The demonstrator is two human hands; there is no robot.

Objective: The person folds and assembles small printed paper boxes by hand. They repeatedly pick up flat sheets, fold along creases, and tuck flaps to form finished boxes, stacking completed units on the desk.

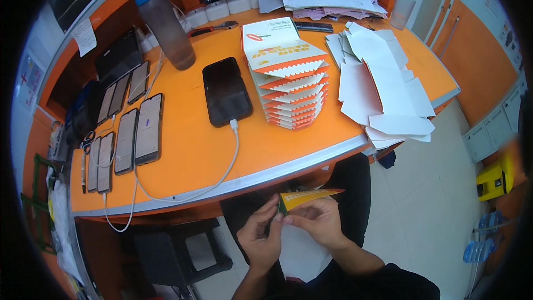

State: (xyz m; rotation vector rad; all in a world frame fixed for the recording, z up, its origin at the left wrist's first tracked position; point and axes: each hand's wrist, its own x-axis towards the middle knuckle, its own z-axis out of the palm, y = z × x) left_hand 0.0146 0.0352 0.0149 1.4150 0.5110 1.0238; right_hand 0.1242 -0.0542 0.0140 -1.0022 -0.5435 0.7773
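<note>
Left hand [261, 239] and right hand [322, 223] both got their fingers pinched on a small yellow carton [306, 196], right over the lap [355, 203], just off the tabletop [183, 105]. Stacked orange-and-white boxes [291, 80] sit up there near a black phone [226, 91].

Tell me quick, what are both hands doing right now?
Left hand: closed, pinching the left end of the yellow folded card.
Right hand: closed, holding the same card from the right.
</note>
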